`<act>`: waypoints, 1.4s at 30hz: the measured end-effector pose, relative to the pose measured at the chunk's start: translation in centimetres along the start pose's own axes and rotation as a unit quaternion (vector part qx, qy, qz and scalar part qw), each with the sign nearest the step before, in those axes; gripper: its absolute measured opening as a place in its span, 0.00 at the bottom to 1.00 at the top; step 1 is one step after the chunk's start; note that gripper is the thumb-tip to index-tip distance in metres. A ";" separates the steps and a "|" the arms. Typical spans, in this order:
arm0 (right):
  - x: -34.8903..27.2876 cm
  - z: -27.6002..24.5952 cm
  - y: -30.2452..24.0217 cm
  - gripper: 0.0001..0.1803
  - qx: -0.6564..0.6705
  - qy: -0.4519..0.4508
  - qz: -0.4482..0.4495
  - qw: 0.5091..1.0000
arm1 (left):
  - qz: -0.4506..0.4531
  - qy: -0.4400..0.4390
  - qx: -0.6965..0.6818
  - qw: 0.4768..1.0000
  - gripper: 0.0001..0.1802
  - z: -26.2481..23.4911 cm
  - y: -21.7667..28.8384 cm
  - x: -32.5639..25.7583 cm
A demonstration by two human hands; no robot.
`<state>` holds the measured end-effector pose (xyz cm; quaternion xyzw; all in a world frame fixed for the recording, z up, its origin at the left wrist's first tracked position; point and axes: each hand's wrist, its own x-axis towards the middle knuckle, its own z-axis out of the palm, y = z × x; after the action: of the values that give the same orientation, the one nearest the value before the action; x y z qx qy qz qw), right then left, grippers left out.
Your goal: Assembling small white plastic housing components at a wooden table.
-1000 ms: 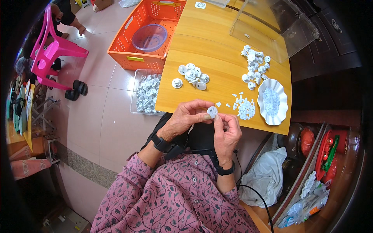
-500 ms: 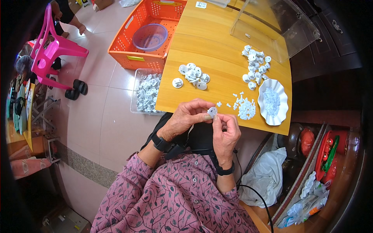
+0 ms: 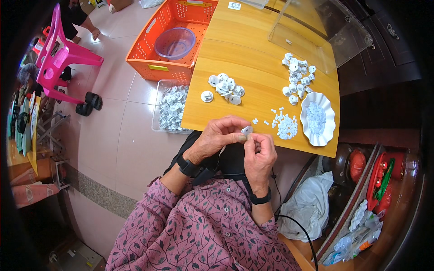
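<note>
Both hands meet just below the near edge of the tabletop (image 3: 253, 54), at frame centre. The left hand (image 3: 217, 137) pinches a small white round part (image 3: 247, 131) between thumb and fingertips. The right hand (image 3: 260, 156) closes its fingertips against the same part from the lower right. The part sits between the two, tilted, nearer the left hand's fingertips. A heap of small white pieces (image 3: 285, 128) lies to the upper right, nearer the right hand.
</note>
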<state>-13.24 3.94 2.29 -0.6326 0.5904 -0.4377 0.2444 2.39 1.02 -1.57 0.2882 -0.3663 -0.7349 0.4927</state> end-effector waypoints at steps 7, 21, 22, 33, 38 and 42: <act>0.0 0.3 0.4 0.04 0.051 -0.001 0.015 0.999 | -0.026 0.011 -0.034 0.999 0.19 -0.2 0.2 -0.2; 0.2 -0.2 0.2 0.05 0.020 -0.025 0.007 0.999 | -0.033 0.028 -0.030 0.999 0.19 -0.2 0.1 -0.2; 0.3 -0.2 0.2 0.05 0.020 -0.025 0.007 0.999 | -0.033 0.028 -0.030 0.999 0.19 -0.2 0.1 -0.2; 0.2 0.5 0.7 0.04 -0.008 -0.003 -0.043 0.999 | -0.028 0.025 -0.016 0.999 0.18 -0.1 0.0 -0.3; 0.0 0.6 1.1 0.06 -0.002 -0.015 -0.033 0.999 | -0.022 0.019 -0.023 0.999 0.18 -0.2 0.0 -0.2; 0.0 0.6 0.9 0.06 0.019 -0.018 -0.015 1.000 | -0.026 0.021 -0.024 0.999 0.17 -0.3 -0.1 -0.3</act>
<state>-13.20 3.64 1.20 -0.6444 0.5683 -0.4406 0.2602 2.62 1.24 -1.83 0.3011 -0.3304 -0.7496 0.4882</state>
